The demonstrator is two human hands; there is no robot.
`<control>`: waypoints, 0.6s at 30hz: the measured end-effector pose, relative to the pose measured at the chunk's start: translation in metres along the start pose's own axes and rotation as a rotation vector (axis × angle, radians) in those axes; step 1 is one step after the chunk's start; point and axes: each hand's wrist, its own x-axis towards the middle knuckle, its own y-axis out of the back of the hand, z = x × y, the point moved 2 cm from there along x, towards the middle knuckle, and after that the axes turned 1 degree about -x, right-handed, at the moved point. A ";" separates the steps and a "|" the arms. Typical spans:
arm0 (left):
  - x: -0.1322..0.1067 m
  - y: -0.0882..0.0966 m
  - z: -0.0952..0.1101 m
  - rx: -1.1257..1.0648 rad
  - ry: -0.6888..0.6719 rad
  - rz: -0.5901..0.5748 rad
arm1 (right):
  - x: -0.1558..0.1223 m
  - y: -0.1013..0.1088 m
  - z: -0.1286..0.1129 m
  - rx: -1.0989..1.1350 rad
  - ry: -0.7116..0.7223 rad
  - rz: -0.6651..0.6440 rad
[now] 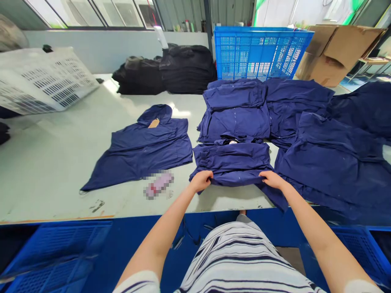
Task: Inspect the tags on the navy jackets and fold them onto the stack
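A navy jacket (235, 158), partly folded, lies in front of me with its near edge lifted off the table. My left hand (202, 180) grips that edge at its left corner, fingers closed round the cloth. At the right end of the same edge my right hand (271, 179) is closed on the fabric. One loose part of the jacket hangs down beside my right wrist, past the table's front edge. Left of it lies a navy hooded garment (146, 142) with a tan tag (154, 123) near its hood.
Folded navy garments (236, 110) are laid behind the jacket, and more navy garments (332, 158) lie on the right. Black folded clothes (187, 69), a blue crate (259, 53) and a cardboard box (330, 57) stand at the back. A white basket (51, 79) is at far left.
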 end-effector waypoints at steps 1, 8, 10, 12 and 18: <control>0.012 0.015 -0.003 -0.019 0.039 0.025 | 0.011 0.014 -0.002 -0.023 -0.031 0.018; 0.065 0.029 0.022 0.221 0.253 0.242 | 0.064 0.050 -0.028 -0.326 -0.365 0.230; 0.068 0.002 0.029 0.155 0.165 0.120 | 0.068 0.033 -0.027 -0.287 -0.308 0.144; 0.068 -0.026 0.029 0.094 0.185 -0.001 | 0.068 0.010 -0.021 -0.254 -0.226 0.045; 0.078 -0.062 0.018 0.059 0.309 -0.164 | 0.068 -0.028 0.004 -0.217 -0.184 0.018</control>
